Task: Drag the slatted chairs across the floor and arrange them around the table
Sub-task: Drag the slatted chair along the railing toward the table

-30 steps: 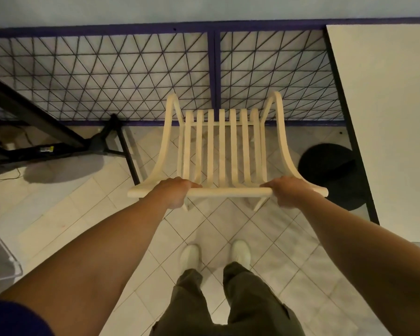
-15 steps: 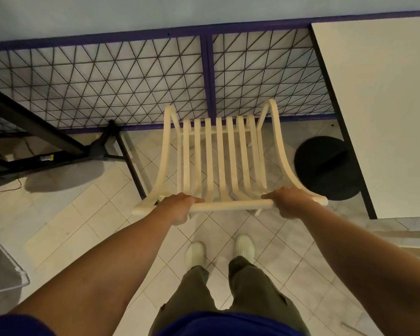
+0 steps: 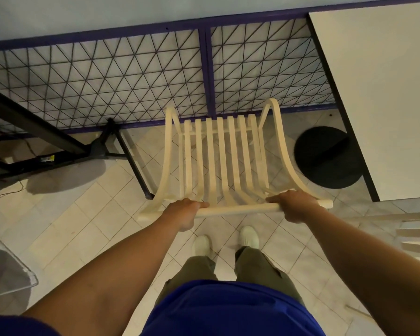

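A cream slatted chair (image 3: pixel 222 154) stands on the tiled floor in front of me, its back towards me. My left hand (image 3: pixel 183 210) grips the top rail of the backrest on the left. My right hand (image 3: pixel 295 204) grips the same rail on the right. The white table (image 3: pixel 383 93) with a dark edge fills the upper right, and its round black base (image 3: pixel 325 156) sits just right of the chair. Part of a second slatted chair (image 3: pixel 415 232) shows at the right edge.
A purple-framed wire mesh fence (image 3: pixel 107 76) runs across the back, just past the chair's front. A black metal stand (image 3: pixel 107 144) and its leg lie on the floor to the left. A clear bin (image 3: pixel 7 275) sits at lower left. My feet (image 3: pixel 226 241) are just behind the chair.
The chair has come back towards me and away from the fence. The table has shifted left in view, and the second chair has appeared at the right edge.
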A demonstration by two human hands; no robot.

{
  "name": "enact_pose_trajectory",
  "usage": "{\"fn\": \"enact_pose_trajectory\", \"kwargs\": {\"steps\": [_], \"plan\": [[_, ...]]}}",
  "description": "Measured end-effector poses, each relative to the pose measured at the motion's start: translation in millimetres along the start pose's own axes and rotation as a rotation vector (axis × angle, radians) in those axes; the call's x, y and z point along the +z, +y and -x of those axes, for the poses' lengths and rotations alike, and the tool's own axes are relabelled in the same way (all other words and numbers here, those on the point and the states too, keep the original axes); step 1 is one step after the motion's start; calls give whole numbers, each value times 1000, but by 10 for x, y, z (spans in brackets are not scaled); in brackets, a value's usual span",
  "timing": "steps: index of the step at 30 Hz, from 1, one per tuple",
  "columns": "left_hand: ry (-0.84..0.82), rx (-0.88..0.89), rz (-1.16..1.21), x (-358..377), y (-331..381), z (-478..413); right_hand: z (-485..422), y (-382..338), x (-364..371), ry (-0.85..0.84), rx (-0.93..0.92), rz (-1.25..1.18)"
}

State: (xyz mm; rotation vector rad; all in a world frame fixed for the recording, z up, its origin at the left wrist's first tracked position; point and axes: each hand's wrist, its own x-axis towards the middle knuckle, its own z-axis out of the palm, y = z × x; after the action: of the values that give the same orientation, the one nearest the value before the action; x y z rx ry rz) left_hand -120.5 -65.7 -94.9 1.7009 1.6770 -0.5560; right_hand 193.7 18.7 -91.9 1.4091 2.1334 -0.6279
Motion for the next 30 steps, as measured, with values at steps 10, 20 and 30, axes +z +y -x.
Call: {"fn": "enact_pose_trajectory", "kwargs": {"steps": [10, 20, 30], "plan": [[15, 45, -13, 42, -50, -71, -77, 3, 87, 44, 97, -75], [62, 10, -54, 34, 40, -14, -22, -6, 9, 17, 49, 0], [51, 21, -79, 3, 24, -16, 70, -40, -29, 14, 36, -19]]}}
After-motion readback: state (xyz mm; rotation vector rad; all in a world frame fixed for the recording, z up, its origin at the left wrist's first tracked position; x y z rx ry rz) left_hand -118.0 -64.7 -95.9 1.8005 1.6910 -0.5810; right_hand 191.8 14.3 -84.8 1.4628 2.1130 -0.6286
